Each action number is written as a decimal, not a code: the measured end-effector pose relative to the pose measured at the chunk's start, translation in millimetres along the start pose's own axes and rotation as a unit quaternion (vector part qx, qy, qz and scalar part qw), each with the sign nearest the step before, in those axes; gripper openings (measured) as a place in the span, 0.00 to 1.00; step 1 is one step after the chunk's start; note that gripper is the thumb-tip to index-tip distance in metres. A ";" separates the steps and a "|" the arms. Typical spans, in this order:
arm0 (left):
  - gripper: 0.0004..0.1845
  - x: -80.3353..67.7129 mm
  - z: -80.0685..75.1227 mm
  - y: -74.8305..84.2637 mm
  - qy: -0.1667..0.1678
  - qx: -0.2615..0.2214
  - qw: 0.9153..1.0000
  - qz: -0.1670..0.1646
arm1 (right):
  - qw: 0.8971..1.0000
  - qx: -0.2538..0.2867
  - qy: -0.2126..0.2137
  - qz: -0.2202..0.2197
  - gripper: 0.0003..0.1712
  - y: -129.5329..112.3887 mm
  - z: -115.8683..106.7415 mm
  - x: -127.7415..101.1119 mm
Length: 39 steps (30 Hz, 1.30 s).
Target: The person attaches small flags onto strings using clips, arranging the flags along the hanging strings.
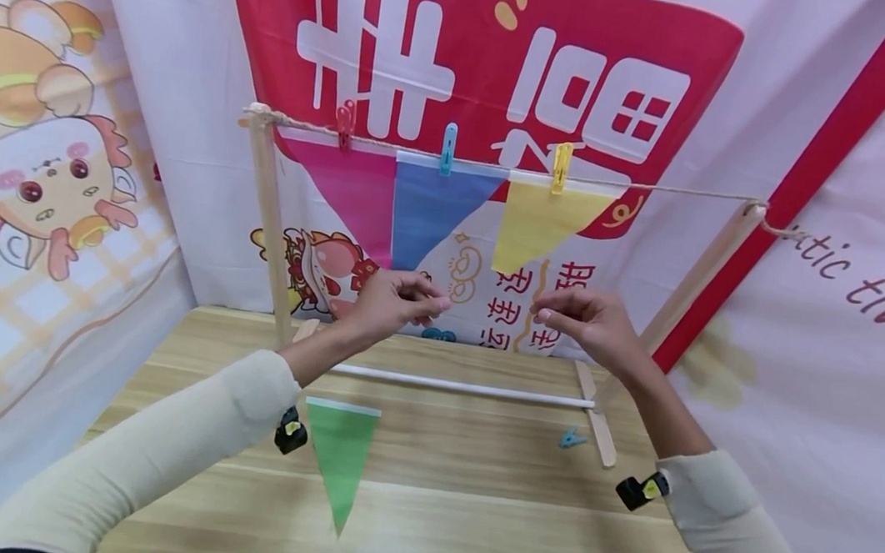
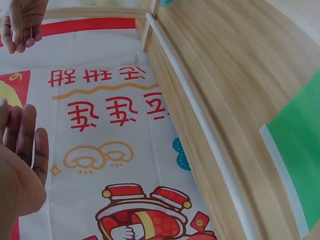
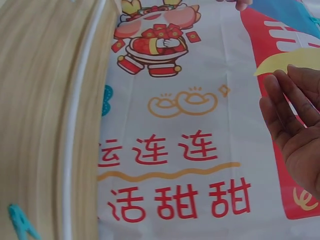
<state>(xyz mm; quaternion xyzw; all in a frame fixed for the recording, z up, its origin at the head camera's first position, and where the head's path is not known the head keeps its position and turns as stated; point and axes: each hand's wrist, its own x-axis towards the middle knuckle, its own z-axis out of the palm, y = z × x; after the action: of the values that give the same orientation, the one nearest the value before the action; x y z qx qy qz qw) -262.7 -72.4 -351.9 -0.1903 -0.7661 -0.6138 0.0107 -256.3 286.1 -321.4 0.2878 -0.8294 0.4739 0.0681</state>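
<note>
My left hand (image 1: pixel 392 307) hovers just below the blue pennant (image 1: pixel 439 201), fingers loosely bent with nothing visible in them. To its right, my right hand (image 1: pixel 598 325) hangs below the yellow pennant (image 1: pixel 546 219), also without anything in its fingers. A pink pennant (image 1: pixel 357 184) hangs at the left end of the row. Red (image 1: pixel 344 125), blue (image 1: pixel 447 150) and yellow (image 1: pixel 562 167) clothespins pin the three to a twine line (image 1: pixel 665 189). Flat on the table lies a green pennant (image 1: pixel 341 455) with a white top edge. A loose blue clothespin (image 1: pixel 572 438) lies at the right.
The twine runs between two wooden posts, left (image 1: pixel 265 217) and right (image 1: pixel 701 277). A white rod (image 1: pixel 467 387) joins their feet low over the wooden table (image 1: pixel 460 520). Behind stands a printed cloth backdrop (image 1: pixel 187 129).
</note>
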 end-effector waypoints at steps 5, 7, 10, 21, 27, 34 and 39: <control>0.10 -2.8 3.3 -9.3 -0.025 0.017 1.000 -0.002 | 1.000 0.016 -0.003 0.006 0.12 7.4 6.0 -7.5; 0.11 -3.8 3.7 -12.3 -0.033 0.018 0.999 -0.004 | 1.000 0.020 -0.004 0.005 0.12 10.0 7.5 -11.0; 0.14 -5.3 1.9 -16.1 -0.038 0.018 0.999 -0.010 | 1.000 0.023 -0.004 0.008 0.12 14.3 9.1 -16.1; 0.16 -13.9 -9.8 -35.0 -0.024 0.046 0.998 -0.035 | 0.997 0.031 0.002 0.067 0.12 37.7 12.4 -33.5; 0.14 -20.1 -9.7 -49.8 -0.023 0.046 0.998 -0.038 | 0.994 0.054 0.013 0.093 0.14 53.6 17.6 -47.9; 0.16 -24.9 -8.5 -61.2 -0.026 0.030 0.998 -0.041 | 0.993 0.057 0.013 0.101 0.13 68.1 24.2 -62.9; 0.16 -29.2 -10.0 -65.6 -0.025 0.040 0.998 -0.052 | 0.992 0.072 0.019 0.106 0.13 74.6 26.5 -69.9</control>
<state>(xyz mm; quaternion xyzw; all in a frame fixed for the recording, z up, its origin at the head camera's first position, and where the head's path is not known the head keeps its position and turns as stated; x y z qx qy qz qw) -257.8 -101.4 -418.1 -0.1646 -0.7990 -0.5774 -0.0329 -234.8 321.8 -418.4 0.1939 -0.8177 0.5419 0.0123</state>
